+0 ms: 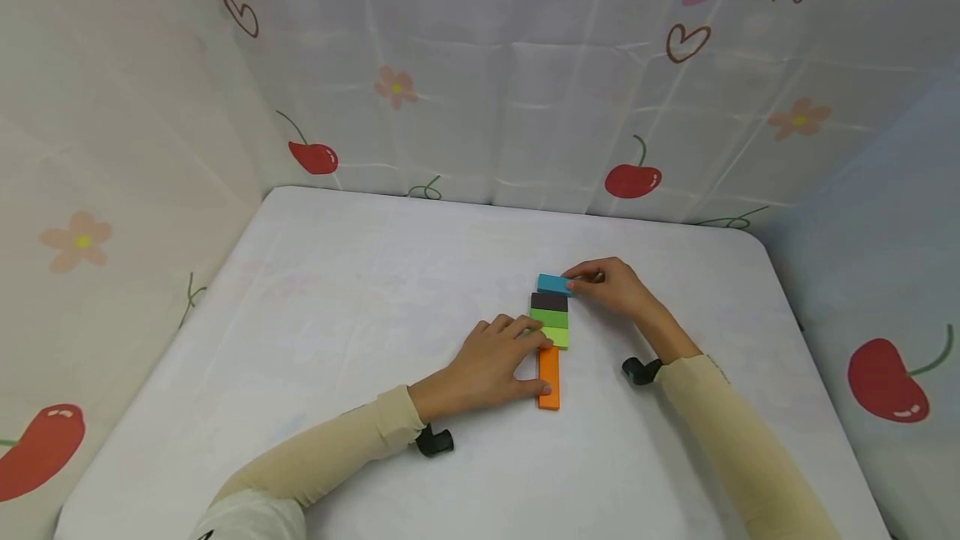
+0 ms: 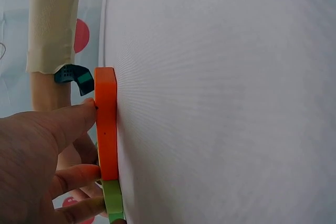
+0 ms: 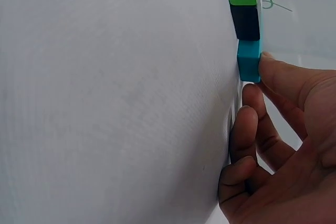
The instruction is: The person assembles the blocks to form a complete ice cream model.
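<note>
On the white table, a column of flat blocks runs away from me. An orange block (image 1: 549, 386) lies lengthwise at the near end. Beyond it, crosswise, come a lime block (image 1: 557, 337), a green block (image 1: 553, 319), a black block (image 1: 549, 302) and a blue block (image 1: 552, 283). My left hand (image 1: 483, 363) is spread over the column from the left, its thumb touching the orange block and its fingertips at the lime and green blocks. My right hand (image 1: 617, 288) pinches the right end of the blue block, which sits slightly right of the black one.
The white tabletop (image 1: 337, 298) spreads around the blocks. A printed curtain (image 1: 487, 107) with cherries and flowers hangs behind the table and at both sides. Small black wrist cameras, one on the left arm (image 1: 435, 442) and one on the right (image 1: 640, 371), sit low over the table.
</note>
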`<state>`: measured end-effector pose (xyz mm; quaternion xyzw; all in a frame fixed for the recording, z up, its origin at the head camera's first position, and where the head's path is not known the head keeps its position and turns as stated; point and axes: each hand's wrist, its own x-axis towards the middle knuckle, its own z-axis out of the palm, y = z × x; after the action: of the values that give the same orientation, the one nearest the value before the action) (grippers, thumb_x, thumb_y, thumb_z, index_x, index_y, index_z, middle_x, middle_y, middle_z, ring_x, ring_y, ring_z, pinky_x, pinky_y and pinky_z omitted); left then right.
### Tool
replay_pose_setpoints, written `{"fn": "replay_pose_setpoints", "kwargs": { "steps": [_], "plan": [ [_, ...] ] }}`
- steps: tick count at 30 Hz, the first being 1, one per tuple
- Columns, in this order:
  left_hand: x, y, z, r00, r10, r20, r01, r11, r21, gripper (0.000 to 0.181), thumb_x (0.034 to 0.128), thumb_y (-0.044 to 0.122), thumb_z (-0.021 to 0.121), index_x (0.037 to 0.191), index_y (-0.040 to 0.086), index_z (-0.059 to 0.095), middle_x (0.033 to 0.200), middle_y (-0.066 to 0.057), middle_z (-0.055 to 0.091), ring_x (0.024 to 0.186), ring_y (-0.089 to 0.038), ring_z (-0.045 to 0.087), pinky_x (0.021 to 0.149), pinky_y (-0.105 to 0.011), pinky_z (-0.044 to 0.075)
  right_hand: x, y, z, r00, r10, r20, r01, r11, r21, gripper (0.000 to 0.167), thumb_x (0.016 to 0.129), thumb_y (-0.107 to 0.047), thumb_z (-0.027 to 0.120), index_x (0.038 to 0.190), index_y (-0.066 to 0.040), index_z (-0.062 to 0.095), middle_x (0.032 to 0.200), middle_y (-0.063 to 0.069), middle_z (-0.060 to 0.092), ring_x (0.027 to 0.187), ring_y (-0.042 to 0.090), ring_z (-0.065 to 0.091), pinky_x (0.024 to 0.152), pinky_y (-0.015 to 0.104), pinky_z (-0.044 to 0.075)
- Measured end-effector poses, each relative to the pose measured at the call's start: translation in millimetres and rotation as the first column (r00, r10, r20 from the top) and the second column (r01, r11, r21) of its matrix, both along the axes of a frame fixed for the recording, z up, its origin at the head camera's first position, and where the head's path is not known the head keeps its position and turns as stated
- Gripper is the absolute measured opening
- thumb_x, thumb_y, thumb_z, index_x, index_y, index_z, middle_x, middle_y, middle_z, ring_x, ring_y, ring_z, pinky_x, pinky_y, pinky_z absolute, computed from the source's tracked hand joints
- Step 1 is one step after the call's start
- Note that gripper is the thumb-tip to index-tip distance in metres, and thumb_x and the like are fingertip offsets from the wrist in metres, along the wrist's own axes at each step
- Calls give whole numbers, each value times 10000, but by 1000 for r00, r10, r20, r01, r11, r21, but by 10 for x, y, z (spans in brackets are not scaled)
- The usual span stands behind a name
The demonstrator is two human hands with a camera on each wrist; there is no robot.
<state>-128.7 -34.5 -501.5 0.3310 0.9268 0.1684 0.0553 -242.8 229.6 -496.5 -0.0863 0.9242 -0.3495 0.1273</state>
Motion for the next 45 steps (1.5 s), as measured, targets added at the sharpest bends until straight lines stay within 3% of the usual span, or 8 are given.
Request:
{"fn": "replay_pose_setpoints", "kwargs": {
  "steps": [31,45],
  "plan": [
    [-11,-7,-22,1000,-1,-2,1,1000,-5,593,950,668,719,1433,332,643,1550,69,548,1329,-193,550,1050,-442,499,21,-77,31,999,17,36,-18,1000,6,279,1037,-276,731,1283,-164,798,1127,115,719,1027,270,584,799,289,491],
    [-27,-15,9,1000,-9,12,9,1000,-7,601,943,669,727,1432,329,644,1530,76,551,1334,-200,547,1047,-431,497,30,-68,-30,999,43,-15,-43,999,7,269,1050,-269,711,1283,-158,787,1096,103,726,990,258,589,827,311,481]
  ]
}}
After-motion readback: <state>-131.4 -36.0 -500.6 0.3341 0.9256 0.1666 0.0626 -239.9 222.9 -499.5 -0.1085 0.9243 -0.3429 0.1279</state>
